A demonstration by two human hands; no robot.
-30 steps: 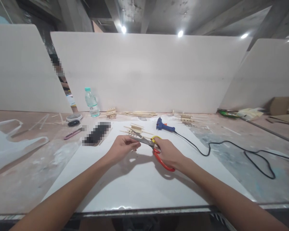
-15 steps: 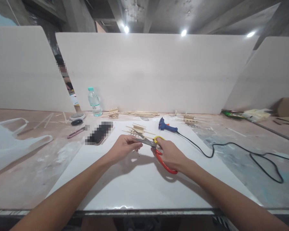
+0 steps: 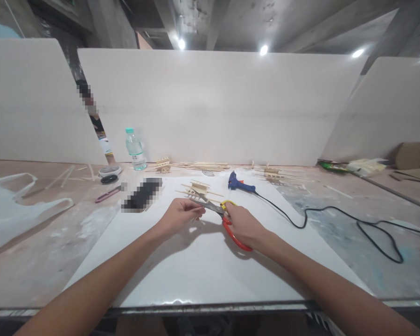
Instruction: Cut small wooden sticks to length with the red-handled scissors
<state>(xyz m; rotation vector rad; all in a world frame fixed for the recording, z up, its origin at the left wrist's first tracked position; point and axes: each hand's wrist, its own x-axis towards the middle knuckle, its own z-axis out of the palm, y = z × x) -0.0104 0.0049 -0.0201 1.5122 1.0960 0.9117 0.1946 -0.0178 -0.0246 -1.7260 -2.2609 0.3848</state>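
My right hand (image 3: 243,224) is closed round the handles of a pair of scissors (image 3: 213,206), one handle red and one yellow. The blades point left and stand a little apart. At their tips my left hand (image 3: 184,215) is pinched, fingertips together by the lower blade; whatever lies between them is too small to make out. Just beyond the blades, a small wooden model (image 3: 199,189) built of thin sticks rests on the white board (image 3: 196,275). A blue glue gun (image 3: 241,183) lies behind my right hand.
Wooden sticks (image 3: 203,165) and two more stick models (image 3: 163,164) line the white partition (image 3: 210,102). At left are a water bottle (image 3: 136,151), a pink-handled cutter (image 3: 107,194), a blurred dark object (image 3: 143,195) and a plastic bag (image 3: 17,205). A black cord (image 3: 322,208) trails right.
The view has shifted slightly, so everything sits a little further left. The scissor blades look somewhat closer together; both hands keep nearly the same pose.
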